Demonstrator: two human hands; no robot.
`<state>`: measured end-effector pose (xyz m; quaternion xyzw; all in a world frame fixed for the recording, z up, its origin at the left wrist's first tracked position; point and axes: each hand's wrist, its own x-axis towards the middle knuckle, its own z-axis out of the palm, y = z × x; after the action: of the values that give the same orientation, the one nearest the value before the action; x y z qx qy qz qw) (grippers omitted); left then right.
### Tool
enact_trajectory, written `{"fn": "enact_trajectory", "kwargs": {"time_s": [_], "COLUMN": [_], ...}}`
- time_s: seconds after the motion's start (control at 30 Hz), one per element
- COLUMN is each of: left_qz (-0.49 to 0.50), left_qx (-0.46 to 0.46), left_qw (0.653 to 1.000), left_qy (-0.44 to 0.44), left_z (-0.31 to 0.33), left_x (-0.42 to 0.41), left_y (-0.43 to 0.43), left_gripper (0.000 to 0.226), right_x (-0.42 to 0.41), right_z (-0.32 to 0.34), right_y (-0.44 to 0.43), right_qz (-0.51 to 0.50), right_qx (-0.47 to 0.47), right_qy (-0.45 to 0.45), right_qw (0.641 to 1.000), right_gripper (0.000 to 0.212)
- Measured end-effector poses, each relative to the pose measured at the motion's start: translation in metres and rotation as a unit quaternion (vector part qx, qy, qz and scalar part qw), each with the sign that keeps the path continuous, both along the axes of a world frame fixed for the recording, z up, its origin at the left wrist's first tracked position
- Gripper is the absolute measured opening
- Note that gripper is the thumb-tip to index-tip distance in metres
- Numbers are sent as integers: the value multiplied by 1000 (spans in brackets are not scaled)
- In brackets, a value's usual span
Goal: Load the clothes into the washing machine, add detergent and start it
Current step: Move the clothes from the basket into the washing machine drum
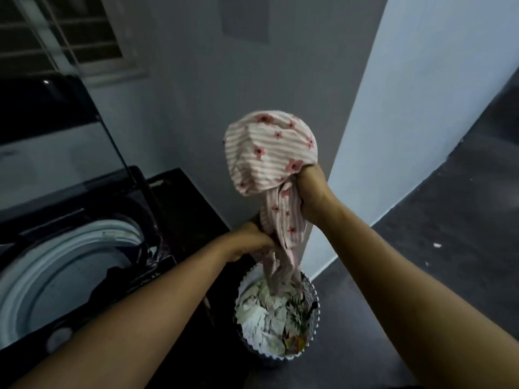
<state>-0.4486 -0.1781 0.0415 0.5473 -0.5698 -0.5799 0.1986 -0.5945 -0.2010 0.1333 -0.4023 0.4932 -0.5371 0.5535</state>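
The pink-and-white striped garment (pixel 269 153) with red flowers hangs in the air above the laundry basket (pixel 316 307), held by 2 hands. The right hand (pixel 311 192) is fisted tight around the garment's upper part, where the cloth balloons out above the knuckles. The left hand (pixel 250 242) sits lower and to the left, with its fingers curled round the narrow middle of the cloth. The garment's lowest end trails down into the basket and touches the pale crumpled clothes (pixel 264 313) heaped there.

The basket stands on the dark floor (pixel 449 220), just beside the right side of the washing machine (pixel 174 197). The machine's lid (pixel 56 153) is raised upright, showing the drum (pixel 56 276). A dark piece of cloth (pixel 112 279) lies at the drum's right edge.
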Motion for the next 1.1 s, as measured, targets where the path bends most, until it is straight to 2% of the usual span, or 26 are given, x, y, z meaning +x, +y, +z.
{"fn": "enact_trajectory", "kwargs": {"time_s": [0.07, 0.13, 0.17, 0.2, 0.3, 0.37, 0.47, 0.53, 0.57, 0.6, 0.67, 0.7, 0.8, 0.87, 0.93, 1.03, 1.1], "left_qz": [77, 143, 161, 179, 205, 228, 282, 326, 340, 352, 369, 369, 361, 360, 370, 376, 385], "left_qx": [-24, -5, 11, 22, 20, 3, -30, -41, -47, -55, -78, -91, -122, -123, -125, -115, -106], "left_qw": [996, 985, 979, 970, 946, 935, 920, 901, 890, 881, 862, 855, 834, 826, 819, 813, 801], "left_qy": [37, 92, 126, 163, 249, 273, 272, 283, 299, 312, 339, 354, 398, 417, 420, 429, 446], "left_z": [27, 52, 64, 75, 107, 125, 156, 173, 183, 192, 208, 216, 238, 246, 251, 250, 241], "left_x": [0, 10, 17, 27, 61, 78, 103, 121, 132, 143, 162, 172, 199, 219, 243, 282, 316], "left_y": [-4, -10, -13, -17, -28, -37, -45, -50, -51, -53, -52, -50, -41, -35, -27, -16, -11], "left_gripper": [50, 25, 13, 11, 25, 36, 47, 50, 52, 54, 57, 57, 56, 56, 54, 52, 52], "right_x": [12, 16, 15, 14, 11, 11, 10, 13, 17, 23, 43, 58, 109, 144, 187, 257, 304], "right_z": [32, 58, 67, 75, 85, 85, 80, 79, 79, 77, 77, 81, 87, 90, 87, 77, 70], "right_y": [-2, -4, -7, -9, -9, -8, -13, -21, -26, -33, -50, -51, -59, -56, -45, -28, -21], "right_qz": [6, 8, 5, 2, 16, 51, 154, 205, 207, 196, 160, 145, 149, 211, 278, 343, 337], "right_qx": [-9, -26, -37, -45, -51, -50, -33, -17, -20, -35, -69, -72, -90, -134, -168, -174, -151], "right_qy": [-24, -24, -1, 31, 134, 206, 332, 369, 369, 372, 402, 388, 267, 239, 236, 230, 201], "right_qw": [1000, 999, 999, 998, 990, 976, 930, 906, 906, 907, 899, 907, 948, 938, 916, 894, 907], "right_gripper": [39, 40, 40, 42, 44, 32, 21, 9, 7, 9, 30, 34, 42, 63, 72, 69, 41]}}
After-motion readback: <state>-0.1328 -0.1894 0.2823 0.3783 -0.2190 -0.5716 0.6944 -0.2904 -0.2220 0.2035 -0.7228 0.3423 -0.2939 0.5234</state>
